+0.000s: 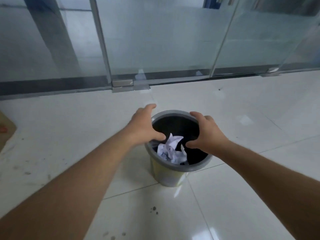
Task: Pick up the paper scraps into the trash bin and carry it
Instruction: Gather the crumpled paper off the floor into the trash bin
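Note:
A small trash bin (166,175) with a grey rim and a pale yellow wall stands on the white tiled floor in the middle of the head view. A black liner fills its inside, and crumpled white paper scraps (171,149) lie in it. My left hand (143,126) grips the bin's left rim, thumb hooked inside. My right hand (206,132) grips the right rim, thumb inside and fingers over the far edge. Both bare forearms reach in from the bottom corners.
A frosted glass wall with a glass door (155,40) runs across the back, with a metal floor hinge (123,83) at its base. A brown cardboard piece (5,130) lies at the left edge. Dark specks (154,209) mark the floor tiles near me.

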Available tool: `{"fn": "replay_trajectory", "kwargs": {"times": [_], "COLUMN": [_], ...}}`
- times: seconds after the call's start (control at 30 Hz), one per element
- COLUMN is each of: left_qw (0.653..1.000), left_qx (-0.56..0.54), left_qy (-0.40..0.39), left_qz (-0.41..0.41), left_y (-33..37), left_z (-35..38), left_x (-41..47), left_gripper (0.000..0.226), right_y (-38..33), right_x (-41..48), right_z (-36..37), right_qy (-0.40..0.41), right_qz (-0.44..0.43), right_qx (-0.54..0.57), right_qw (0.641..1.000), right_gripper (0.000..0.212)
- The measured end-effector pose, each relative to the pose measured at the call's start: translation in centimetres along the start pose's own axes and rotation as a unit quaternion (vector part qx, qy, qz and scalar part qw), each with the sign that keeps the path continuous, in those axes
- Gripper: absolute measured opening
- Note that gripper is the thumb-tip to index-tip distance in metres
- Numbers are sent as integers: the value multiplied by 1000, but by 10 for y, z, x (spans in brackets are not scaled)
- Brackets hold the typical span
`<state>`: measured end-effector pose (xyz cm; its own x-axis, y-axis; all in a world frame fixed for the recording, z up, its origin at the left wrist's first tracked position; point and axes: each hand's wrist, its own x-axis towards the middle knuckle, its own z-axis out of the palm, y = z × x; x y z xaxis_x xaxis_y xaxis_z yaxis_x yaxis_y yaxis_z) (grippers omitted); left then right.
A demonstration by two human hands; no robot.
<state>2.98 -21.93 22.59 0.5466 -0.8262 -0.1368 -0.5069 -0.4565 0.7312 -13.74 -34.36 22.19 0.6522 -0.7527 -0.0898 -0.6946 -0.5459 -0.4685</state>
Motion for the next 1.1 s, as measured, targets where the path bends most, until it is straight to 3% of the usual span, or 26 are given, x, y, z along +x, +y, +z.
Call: {"fn": "replay_trajectory", "kwargs": {"times": [0.1, 0.23, 0.33, 0.47, 0.63, 0.77, 0.83, 0.93, 1.1], "left_qw": [997, 964, 924, 893, 891, 904, 908, 892, 922], "left_qx": [7, 82, 108, 118, 111, 162, 94, -88, -219], "left_qy": [42, 47, 40, 19, -15, 18, 42, 113, 168], "left_qz": [-71, -247, -364, -433, -440, -395, -405, -429, -272], "left_y": [-65, -193, -278, -341, -373, -377, -371, -339, -222], "left_z": [-49, -91, -83, -41, 18, 49, 51, 35, -17], "left_x": [-26, -95, -157, -206, -219, -220, -213, -182, -83], "left_gripper": [99, 93, 86, 84, 80, 35, 14, 21, 23], "right_y": [-31, -91, -115, -115, -92, -70, -63, -63, -87], "right_x": [-10, -47, -85, -114, -117, -107, -103, -96, -76], "right_z": [21, 81, 136, 186, 202, 199, 194, 182, 142], "right_qy": [7, -82, -174, -254, -287, -274, -270, -259, -204], "right_qz": [-63, -162, -214, -208, -162, -124, -108, -94, -97], "right_qx": [-23, 24, 44, 49, 45, 43, 43, 43, 82], "right_qw": [998, 983, 960, 943, 943, 953, 956, 960, 971], "right_gripper": [97, 98, 102, 102, 103, 101, 100, 100, 99]}}
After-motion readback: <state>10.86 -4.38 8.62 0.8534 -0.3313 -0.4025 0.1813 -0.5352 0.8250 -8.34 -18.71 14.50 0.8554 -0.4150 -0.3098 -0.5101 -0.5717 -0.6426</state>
